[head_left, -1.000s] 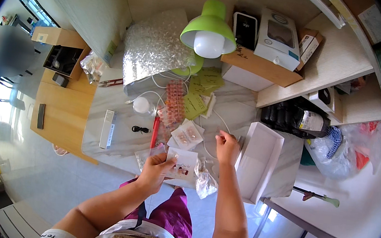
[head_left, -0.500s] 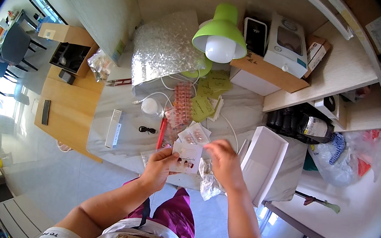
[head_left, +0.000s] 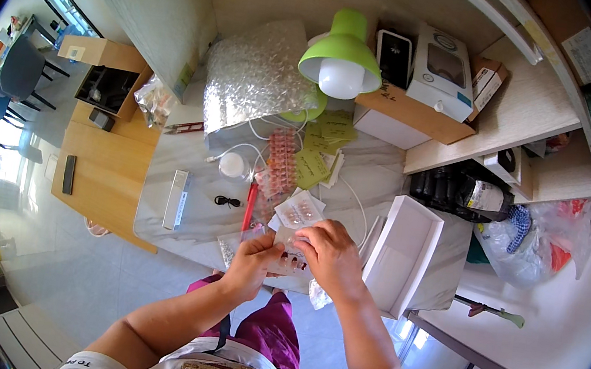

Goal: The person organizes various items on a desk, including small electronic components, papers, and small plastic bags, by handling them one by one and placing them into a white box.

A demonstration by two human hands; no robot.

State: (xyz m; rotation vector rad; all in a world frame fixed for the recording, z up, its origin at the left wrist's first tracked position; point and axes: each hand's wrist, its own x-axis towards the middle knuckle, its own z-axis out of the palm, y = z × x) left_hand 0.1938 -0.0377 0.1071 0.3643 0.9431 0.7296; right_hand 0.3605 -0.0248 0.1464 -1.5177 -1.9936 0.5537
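Over the near edge of the marble-patterned table, my left hand (head_left: 251, 264) grips a small pale card (head_left: 293, 262) by its left side, thumb on the front. Little dark red pieces show on the card's lower half. My right hand (head_left: 335, 258) covers the card's upper right, its fingers pinched together there; whatever they hold is hidden. Just beyond the hands lies a clear packet with small reddish pieces (head_left: 300, 211). Farther back are a strip of pink-red plastic packs (head_left: 283, 162) and green paper slips (head_left: 310, 169). Left of these lies a red stick-like item (head_left: 250, 206).
An open white box (head_left: 403, 255) stands on the right. Crumpled clear plastic (head_left: 320, 295) lies by the near edge. A green lamp (head_left: 343, 53) and bubble wrap (head_left: 253, 78) are at the back. On the left are a narrow white box (head_left: 176, 199), a black cable (head_left: 227, 201) and a white disc (head_left: 231, 165).
My right hand has moved left and down onto the card, its fingers now pinched over it and covering part of it. The left hand keeps its hold.
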